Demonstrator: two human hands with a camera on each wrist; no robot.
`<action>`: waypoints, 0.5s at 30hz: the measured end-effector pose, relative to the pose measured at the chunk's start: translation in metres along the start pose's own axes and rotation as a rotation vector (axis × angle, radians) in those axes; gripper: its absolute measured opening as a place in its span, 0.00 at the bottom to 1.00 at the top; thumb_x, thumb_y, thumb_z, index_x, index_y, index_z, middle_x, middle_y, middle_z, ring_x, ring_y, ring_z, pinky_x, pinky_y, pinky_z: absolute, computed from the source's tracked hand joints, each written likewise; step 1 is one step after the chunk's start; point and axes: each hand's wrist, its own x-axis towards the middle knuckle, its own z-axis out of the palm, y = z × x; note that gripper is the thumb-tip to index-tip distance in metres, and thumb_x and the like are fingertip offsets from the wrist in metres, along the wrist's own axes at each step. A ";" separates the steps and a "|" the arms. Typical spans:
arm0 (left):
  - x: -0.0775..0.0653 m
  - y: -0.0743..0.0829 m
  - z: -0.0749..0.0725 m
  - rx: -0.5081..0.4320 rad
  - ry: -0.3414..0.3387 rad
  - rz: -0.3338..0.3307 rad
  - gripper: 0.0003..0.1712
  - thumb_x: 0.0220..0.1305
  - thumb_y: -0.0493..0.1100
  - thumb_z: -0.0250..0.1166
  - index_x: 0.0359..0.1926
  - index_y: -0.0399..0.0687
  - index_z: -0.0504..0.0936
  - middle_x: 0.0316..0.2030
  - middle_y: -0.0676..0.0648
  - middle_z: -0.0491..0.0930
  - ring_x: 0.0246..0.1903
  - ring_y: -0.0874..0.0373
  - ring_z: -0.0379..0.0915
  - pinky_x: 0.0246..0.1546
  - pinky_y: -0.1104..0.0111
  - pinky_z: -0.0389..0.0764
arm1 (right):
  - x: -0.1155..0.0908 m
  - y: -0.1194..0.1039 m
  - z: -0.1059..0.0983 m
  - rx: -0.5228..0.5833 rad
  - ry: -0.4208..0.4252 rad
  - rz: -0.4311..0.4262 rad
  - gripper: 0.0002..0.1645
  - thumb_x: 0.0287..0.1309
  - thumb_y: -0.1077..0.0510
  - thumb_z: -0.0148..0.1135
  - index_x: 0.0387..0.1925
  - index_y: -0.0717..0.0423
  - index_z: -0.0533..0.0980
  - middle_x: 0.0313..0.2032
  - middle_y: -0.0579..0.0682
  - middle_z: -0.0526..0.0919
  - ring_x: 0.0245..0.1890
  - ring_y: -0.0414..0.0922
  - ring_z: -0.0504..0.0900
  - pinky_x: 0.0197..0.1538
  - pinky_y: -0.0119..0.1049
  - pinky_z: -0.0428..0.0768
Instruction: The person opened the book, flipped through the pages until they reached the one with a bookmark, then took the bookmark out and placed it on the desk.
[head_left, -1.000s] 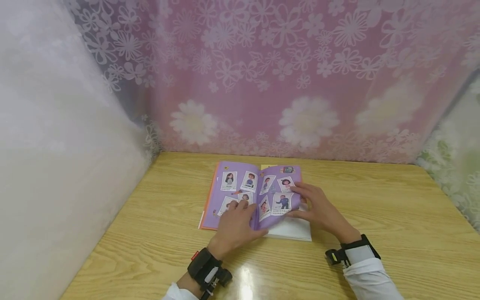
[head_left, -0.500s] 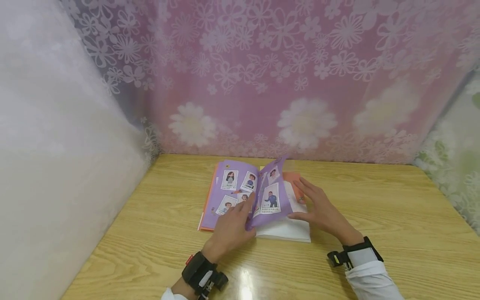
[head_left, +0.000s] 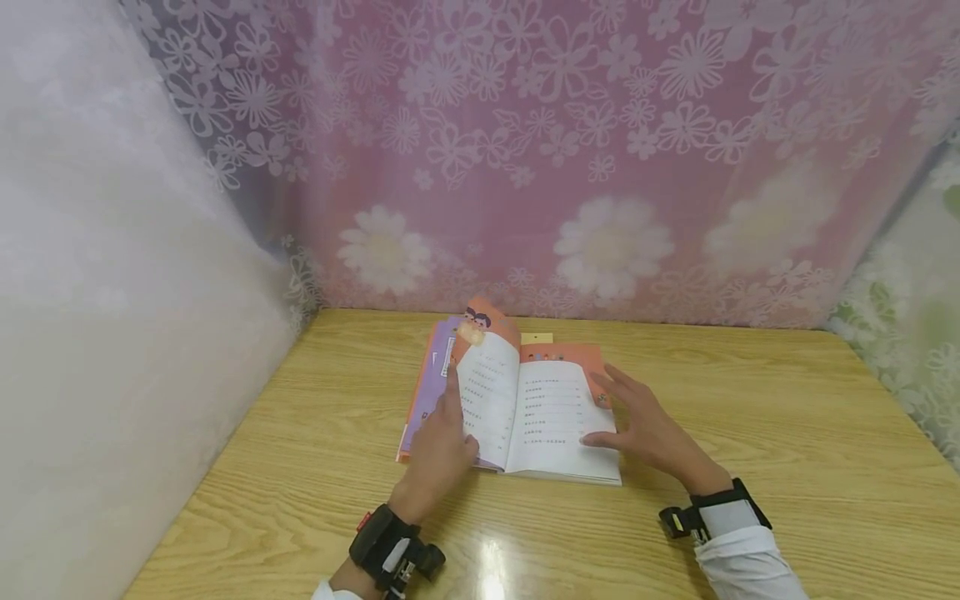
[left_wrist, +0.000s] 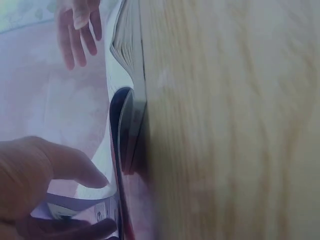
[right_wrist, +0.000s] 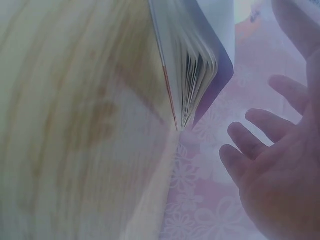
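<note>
An open book [head_left: 551, 408] lies on the table, its right page white with lines of print under an orange top band. The turned white-and-orange page [head_left: 487, 392] curves up on the left, over a purple page. My left hand [head_left: 435, 446] reaches over that curved page, index finger straight against it. In the left wrist view, the left thumb [left_wrist: 75, 167] points at the page's white surface. My right hand [head_left: 648, 429] is spread at the book's right edge, holding nothing. The right wrist view shows its fingers [right_wrist: 250, 142] apart from the book's page edges [right_wrist: 200, 65].
The wooden table [head_left: 787, 400] extends around the book. A yellow tab [head_left: 537, 338] sticks out behind the book's top edge. Floral curtain [head_left: 480, 167] hangs along the table's back, and a white sheet [head_left: 135, 292] bounds the left. Both wrists wear black camera straps.
The purple page with pictures has swung over from right to left, uncovering the printed white page. My left hand moved left with it; my right hand let go of the page and stayed by the edge.
</note>
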 end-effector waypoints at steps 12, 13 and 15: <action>0.001 -0.013 -0.004 0.182 -0.002 -0.072 0.49 0.43 0.38 0.63 0.68 0.46 0.52 0.60 0.35 0.62 0.43 0.44 0.69 0.26 0.58 0.75 | -0.002 0.009 0.004 -0.010 -0.067 0.010 0.60 0.35 0.30 0.64 0.66 0.55 0.56 0.68 0.65 0.48 0.64 0.65 0.48 0.57 0.67 0.55; 0.001 -0.013 -0.004 0.194 -0.001 -0.067 0.48 0.44 0.38 0.63 0.68 0.46 0.53 0.60 0.34 0.62 0.44 0.43 0.69 0.28 0.57 0.76 | -0.003 0.010 0.004 -0.008 -0.080 0.013 0.60 0.34 0.30 0.64 0.66 0.55 0.56 0.68 0.65 0.47 0.65 0.65 0.47 0.57 0.67 0.54; 0.002 -0.014 -0.003 0.219 -0.004 -0.056 0.46 0.44 0.39 0.63 0.67 0.45 0.55 0.61 0.32 0.61 0.49 0.40 0.67 0.36 0.53 0.77 | -0.004 0.012 0.004 -0.007 -0.104 0.018 0.62 0.33 0.29 0.65 0.67 0.54 0.55 0.68 0.65 0.46 0.65 0.64 0.46 0.57 0.67 0.54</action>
